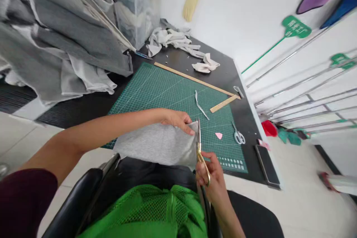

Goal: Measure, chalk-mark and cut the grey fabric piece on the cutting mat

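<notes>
Nearest us was a green mesh garment (145, 215), bunched just short of the tabletop (247, 119). Beyond it, our grey cloth (156, 143) lay over the near edge of the green cutting mat (178, 93), its near side seeming to overhang. Our left hand (177, 119) pinched the cloth's far right corner, fingers narrow on it; our right hand (210, 174) had its fingers curled about the gold handles of the scissors (199, 145). We judged the step in hand to be cutting along the cloth's right end; the next move seemed to call for a taut corner and blades clear of the left thumb. We could not tell how wide those blades stood. They pointed far, the scissors' long axis running near to far, while the cloth's ran left to right
</notes>
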### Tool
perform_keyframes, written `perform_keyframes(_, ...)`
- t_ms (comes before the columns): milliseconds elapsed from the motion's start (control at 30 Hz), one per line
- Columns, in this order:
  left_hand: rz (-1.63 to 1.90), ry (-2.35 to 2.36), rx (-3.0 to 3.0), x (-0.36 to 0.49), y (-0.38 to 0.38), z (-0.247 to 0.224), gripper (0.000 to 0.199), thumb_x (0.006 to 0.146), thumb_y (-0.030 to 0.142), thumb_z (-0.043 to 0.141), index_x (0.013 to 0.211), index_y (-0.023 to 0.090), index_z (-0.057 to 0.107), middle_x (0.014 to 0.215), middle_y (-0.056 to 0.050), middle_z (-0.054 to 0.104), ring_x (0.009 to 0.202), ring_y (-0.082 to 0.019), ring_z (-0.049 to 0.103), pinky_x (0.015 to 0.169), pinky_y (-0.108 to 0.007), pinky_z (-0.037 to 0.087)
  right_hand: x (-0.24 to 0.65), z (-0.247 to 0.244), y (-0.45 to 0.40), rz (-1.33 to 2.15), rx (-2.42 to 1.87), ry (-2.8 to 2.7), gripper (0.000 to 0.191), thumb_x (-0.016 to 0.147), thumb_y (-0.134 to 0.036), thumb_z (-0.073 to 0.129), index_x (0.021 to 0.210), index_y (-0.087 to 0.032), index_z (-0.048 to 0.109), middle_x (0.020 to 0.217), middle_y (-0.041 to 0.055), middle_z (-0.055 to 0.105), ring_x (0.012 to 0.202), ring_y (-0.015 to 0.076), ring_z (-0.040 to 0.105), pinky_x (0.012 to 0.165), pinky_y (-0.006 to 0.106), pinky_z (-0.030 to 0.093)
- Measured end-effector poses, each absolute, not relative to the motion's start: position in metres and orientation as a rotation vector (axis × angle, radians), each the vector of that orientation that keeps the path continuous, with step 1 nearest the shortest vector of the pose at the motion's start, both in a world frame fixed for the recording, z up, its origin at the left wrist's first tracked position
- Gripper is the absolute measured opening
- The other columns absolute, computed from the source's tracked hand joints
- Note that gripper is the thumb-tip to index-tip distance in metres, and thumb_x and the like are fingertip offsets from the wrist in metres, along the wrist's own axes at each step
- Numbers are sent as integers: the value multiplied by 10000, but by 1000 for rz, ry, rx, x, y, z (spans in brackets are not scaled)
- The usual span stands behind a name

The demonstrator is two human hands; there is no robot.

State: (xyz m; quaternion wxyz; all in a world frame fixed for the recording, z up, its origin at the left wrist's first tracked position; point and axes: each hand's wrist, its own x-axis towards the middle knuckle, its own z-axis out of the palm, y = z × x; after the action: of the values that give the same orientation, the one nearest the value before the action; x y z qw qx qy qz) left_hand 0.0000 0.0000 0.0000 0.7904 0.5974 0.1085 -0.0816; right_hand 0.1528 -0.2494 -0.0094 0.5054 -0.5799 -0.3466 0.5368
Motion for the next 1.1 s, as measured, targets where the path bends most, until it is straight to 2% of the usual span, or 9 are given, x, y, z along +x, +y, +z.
perform_keyframes(267,-57,397,1247,4,-8,-5,476,563,505,944,815,148,756,710,-18,731,611,-134,647,626,-253,528,150,-16,-255,1272,-1398,-902,310,949,-467,685,1127,-291,502,631,-110,479,429,50,381,418,163,366)
perform_keyframes(433,-20,407,1249,4,-7,-5,438,565,477,949,793,155,759,689,-8,721,606,-127,642,631,-240,527,155,-17,-255,1289,-1374,-925,338,951,-501,673,1137,-292,483,625,-114,477,432,52,380,430,168,368)
perform_keyframes(1100,-49,375,1254,1,-3,-3,507,555,544,939,771,132,739,665,-20,707,569,-125,627,557,-227,506,159,-13,-252,1275,-1446,-1028,372,932,-514,688,1139,-286,480,655,-104,474,458,70,391,435,184,381)
